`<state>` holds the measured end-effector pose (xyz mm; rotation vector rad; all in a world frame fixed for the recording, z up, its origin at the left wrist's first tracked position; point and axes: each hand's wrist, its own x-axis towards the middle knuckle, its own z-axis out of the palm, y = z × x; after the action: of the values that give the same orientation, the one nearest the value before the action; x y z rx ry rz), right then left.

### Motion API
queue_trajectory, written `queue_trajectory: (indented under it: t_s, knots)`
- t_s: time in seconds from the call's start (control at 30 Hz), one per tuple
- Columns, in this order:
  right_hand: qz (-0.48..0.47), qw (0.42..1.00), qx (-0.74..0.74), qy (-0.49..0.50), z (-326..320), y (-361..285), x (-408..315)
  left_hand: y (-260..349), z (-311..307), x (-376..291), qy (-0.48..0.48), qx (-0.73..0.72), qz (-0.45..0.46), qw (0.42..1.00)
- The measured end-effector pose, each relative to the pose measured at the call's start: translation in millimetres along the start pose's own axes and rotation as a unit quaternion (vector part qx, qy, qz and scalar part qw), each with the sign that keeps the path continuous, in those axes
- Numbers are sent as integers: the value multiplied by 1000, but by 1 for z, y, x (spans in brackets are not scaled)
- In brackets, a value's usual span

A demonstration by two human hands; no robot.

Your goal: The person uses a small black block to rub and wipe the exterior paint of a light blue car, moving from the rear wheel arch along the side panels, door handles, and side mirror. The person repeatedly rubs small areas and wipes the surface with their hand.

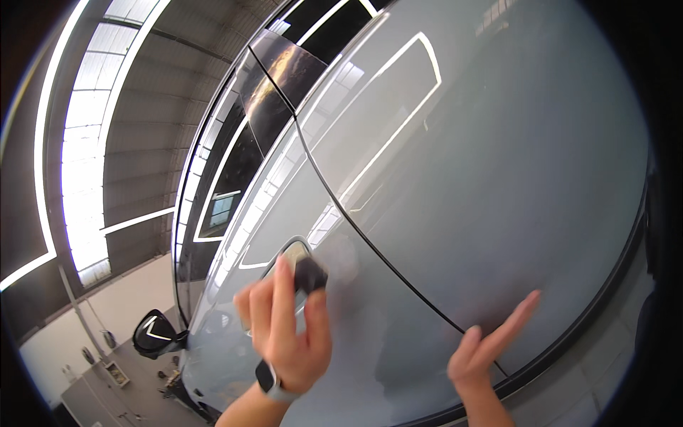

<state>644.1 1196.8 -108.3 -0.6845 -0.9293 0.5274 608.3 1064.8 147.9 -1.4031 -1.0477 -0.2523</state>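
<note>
My left hand point(288, 320), with a watch point(272, 380) on its wrist, pinches a small dark block point(310, 275) between thumb and fingers. The block is blurred, so its kind is unclear. It is over the door handle area point(299, 243) of a glossy grey car's door panel point(331, 341). My right hand point(485, 347) is beside the lower end of the door seam point(368, 243), fingers extended, holding nothing; whether it touches the paint cannot be told.
A black side mirror point(155, 333) juts out at lower left. Dark window glass point(235, 160) runs along the car's upper side. Black trim point(576, 333) edges the car's lower side, above a tiled floor point(576, 379). Bright light strips point(45, 133) hang overhead.
</note>
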Motion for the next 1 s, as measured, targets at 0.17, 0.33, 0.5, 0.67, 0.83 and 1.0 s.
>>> queue_trajectory:
  t_s: [0.17,0.33,0.5,0.67,0.83,1.0]
  knots:
    - [-309,923,-41,-224,-7,-51,-2,66,-77,-79,-150,-155,-40,976]
    - [-469,831,-91,-285,2,-76,113,147,-81,-132,-180,-325,-173,912]
    - [-491,825,-54,-276,44,-130,224,212,-88,-141,-202,-448,-308,815]
    - [-510,845,-157,-49,72,-152,320,248,-104,-144,-204,-487,-379,760]
    - [-396,867,-286,-104,-121,-25,310,266,-111,-151,-183,-495,-506,682]
    - [333,756,-205,-525,-381,53,114,262,-102,-164,-235,-524,-479,664]
